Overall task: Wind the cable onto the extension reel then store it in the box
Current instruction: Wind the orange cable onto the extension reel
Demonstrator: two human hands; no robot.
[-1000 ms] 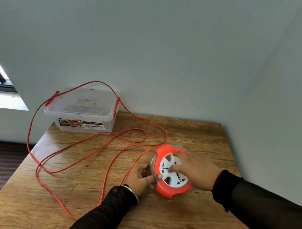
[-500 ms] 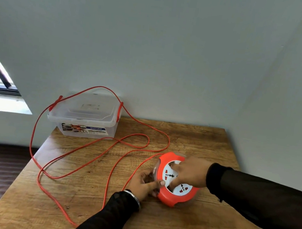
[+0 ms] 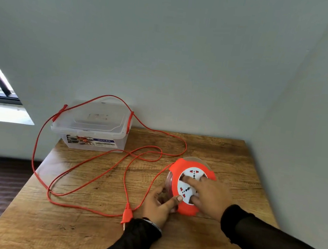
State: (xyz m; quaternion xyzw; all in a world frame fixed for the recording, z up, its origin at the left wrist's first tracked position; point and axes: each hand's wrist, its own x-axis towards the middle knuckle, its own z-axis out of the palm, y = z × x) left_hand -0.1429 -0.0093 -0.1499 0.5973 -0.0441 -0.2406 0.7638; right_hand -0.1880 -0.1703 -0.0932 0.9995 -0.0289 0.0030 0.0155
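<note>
At the far left corner of the wooden tabletop stands a clear plastic storage box with red side latches, its lid shut. The long orange cable loops over that lid, drops off the left edge, then sprawls in slack curves across the middle of the top, its orange plug lying near the front edge beside the left sleeve. The left hand pinches the clear lower rim of the round orange-and-white extension reel, which sits tilted toward the right side. The right hand lies spread on the reel's white socket face, fingers pressed in to turn it. Judging from this, little is wound. The loop draped over the box could snag on a latch and drag the box, or crossed coils could knot as they draw in.
</note>
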